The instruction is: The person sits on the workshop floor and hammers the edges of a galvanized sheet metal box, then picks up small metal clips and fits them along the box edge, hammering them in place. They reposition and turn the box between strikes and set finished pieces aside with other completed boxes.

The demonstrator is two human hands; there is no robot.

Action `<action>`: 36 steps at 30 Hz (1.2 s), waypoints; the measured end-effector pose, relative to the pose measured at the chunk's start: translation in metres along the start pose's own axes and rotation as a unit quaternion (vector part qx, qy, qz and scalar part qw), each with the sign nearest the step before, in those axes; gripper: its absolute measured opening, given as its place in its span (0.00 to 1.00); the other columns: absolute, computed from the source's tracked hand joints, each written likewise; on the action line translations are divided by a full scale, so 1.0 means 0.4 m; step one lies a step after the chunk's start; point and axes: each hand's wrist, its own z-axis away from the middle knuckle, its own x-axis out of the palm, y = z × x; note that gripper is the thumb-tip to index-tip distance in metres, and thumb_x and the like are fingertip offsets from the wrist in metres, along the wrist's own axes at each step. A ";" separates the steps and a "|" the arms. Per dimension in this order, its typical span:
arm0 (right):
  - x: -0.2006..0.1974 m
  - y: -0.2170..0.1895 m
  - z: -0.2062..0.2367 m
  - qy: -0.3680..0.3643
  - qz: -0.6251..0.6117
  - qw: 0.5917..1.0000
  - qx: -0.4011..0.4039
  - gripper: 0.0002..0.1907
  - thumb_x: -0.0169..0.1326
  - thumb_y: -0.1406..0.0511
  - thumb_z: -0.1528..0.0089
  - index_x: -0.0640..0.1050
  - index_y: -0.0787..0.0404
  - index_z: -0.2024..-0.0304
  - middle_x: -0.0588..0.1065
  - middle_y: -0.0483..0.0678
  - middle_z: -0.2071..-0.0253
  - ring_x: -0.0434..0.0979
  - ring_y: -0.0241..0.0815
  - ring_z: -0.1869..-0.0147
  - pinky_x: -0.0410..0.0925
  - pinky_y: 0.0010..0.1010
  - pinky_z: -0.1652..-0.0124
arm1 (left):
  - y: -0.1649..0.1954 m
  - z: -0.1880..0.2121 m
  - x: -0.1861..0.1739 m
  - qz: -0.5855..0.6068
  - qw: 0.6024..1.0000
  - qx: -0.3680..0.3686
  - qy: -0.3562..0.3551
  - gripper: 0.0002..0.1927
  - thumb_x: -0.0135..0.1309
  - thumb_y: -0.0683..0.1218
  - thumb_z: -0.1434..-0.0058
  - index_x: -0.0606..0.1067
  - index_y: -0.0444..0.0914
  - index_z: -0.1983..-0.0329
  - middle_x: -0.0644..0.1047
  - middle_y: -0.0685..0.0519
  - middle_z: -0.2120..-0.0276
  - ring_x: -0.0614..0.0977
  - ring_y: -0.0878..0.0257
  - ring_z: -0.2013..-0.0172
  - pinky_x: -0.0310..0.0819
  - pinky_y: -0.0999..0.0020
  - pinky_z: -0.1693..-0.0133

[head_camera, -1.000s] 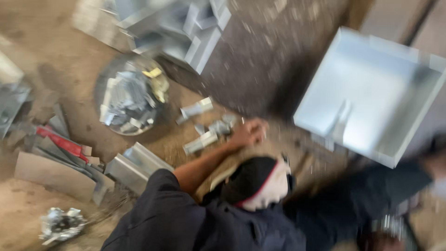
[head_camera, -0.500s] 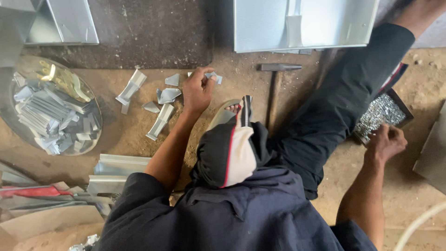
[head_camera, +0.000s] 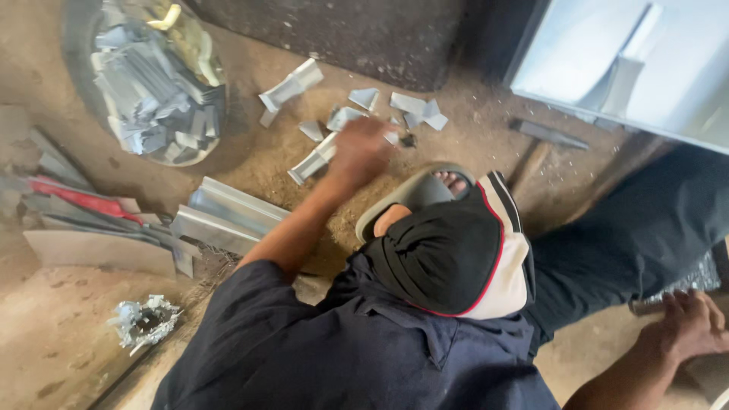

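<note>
About eight small cut metal pieces (head_camera: 357, 121) lie scattered on the dirt floor, far centre. The left hand (head_camera: 361, 152) hovers blurred over them; whether it grasps one I cannot tell. The right hand (head_camera: 687, 326), near right, rests loosely curled. One hammer (head_camera: 543, 140) lies right of the pieces, one round basin (head_camera: 148, 80) of scraps far left.

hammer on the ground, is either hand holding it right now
No. The hammer lies alone on the dirt; the left hand is over the metal scraps, and the right hand is far off.
</note>
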 end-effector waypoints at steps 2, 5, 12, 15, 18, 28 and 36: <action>0.055 -0.050 0.006 -0.015 -0.004 1.000 -0.006 0.04 0.54 0.80 0.38 0.75 0.74 0.60 0.78 0.55 0.62 0.78 0.42 0.63 0.74 0.29 0.60 | 0.035 0.001 0.031 -0.105 0.990 0.019 -0.088 0.14 0.59 0.47 0.47 0.81 0.43 0.57 0.75 0.47 0.61 0.75 0.47 0.52 0.67 0.48 0.55; 0.173 -0.149 0.028 -0.047 -0.017 0.998 -0.026 0.04 0.54 0.79 0.37 0.76 0.74 0.59 0.78 0.55 0.61 0.78 0.42 0.61 0.73 0.29 0.58 | 0.052 -0.018 0.037 -0.155 0.985 -0.003 -0.077 0.10 0.57 0.46 0.41 0.81 0.44 0.56 0.73 0.48 0.55 0.71 0.51 0.47 0.63 0.52 0.50; 0.398 -0.366 0.163 -0.176 -0.038 0.982 -0.064 0.05 0.56 0.78 0.34 0.78 0.75 0.55 0.79 0.56 0.59 0.79 0.41 0.58 0.73 0.28 0.54 | 0.069 -0.024 -0.078 0.090 0.979 -0.173 0.052 0.11 0.58 0.48 0.42 0.79 0.38 0.60 0.76 0.47 0.57 0.72 0.54 0.54 0.63 0.51 0.52; 0.463 -0.409 0.257 -0.247 -0.047 0.967 -0.052 0.06 0.56 0.77 0.33 0.79 0.75 0.54 0.79 0.56 0.59 0.80 0.41 0.57 0.72 0.28 0.53 | 0.100 -0.063 -0.138 0.443 0.841 -0.294 0.099 0.10 0.51 0.49 0.33 0.74 0.39 0.56 0.78 0.50 0.59 0.78 0.61 0.58 0.72 0.58 0.53; 0.546 -0.407 0.288 -0.293 -0.053 0.954 -0.040 0.06 0.57 0.77 0.32 0.80 0.75 0.53 0.79 0.56 0.58 0.80 0.41 0.56 0.72 0.27 0.51 | 0.151 -0.154 -0.184 0.630 0.750 -0.176 0.102 0.07 0.54 0.45 0.27 0.72 0.37 0.54 0.75 0.51 0.63 0.76 0.64 0.63 0.71 0.62 0.55; 0.721 -0.328 0.212 -0.332 -0.092 0.939 0.014 0.08 0.61 0.74 0.40 0.81 0.71 0.58 0.80 0.48 0.63 0.79 0.34 0.60 0.72 0.24 0.58 | 0.451 -0.468 -0.011 -0.091 0.946 0.303 0.065 0.23 0.56 0.50 0.39 0.74 0.38 0.42 0.75 0.48 0.65 0.78 0.52 0.60 0.71 0.59 0.56; 0.721 -0.304 0.240 -0.277 -0.095 0.956 0.001 0.06 0.59 0.73 0.36 0.81 0.71 0.56 0.81 0.49 0.62 0.80 0.34 0.58 0.73 0.23 0.54 | 0.412 -0.456 0.073 -0.105 0.937 0.334 -0.024 0.16 0.54 0.41 0.41 0.79 0.40 0.49 0.72 0.55 0.72 0.74 0.60 0.69 0.64 0.63 0.66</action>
